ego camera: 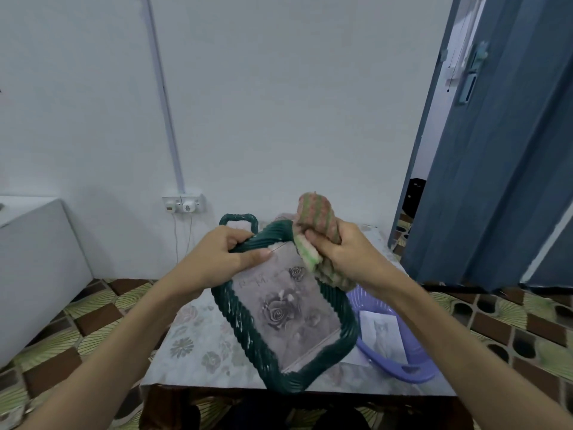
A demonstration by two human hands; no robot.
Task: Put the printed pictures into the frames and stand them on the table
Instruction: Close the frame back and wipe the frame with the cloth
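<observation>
Risk of dropping frame (280,308) mid-wipe.
Left hand (231,254) grips its ten-o'clock corner only; right hand (336,251), clutching cloth (313,231), pressing hard could tip it.

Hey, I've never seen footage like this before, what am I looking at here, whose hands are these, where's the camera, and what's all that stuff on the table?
There is no machine here. This is one picture from a wide-angle camera worn on a person's head, looking forward and down, so the two arms reaching in from the bottom are that person's own.

The left hand grips the top edge of a dark green picture frame with a ribbed border, held tilted above the table; a greyish rose print shows in it. The right hand holds a bunched striped cloth in pink and green against the frame's upper right corner, apparently wiping it.

Below is a small table with a pale floral cover. On its right side sits a purple plastic basket with a printed picture in it that looks like a cat. A second green frame peeks out behind the left hand.
</observation>
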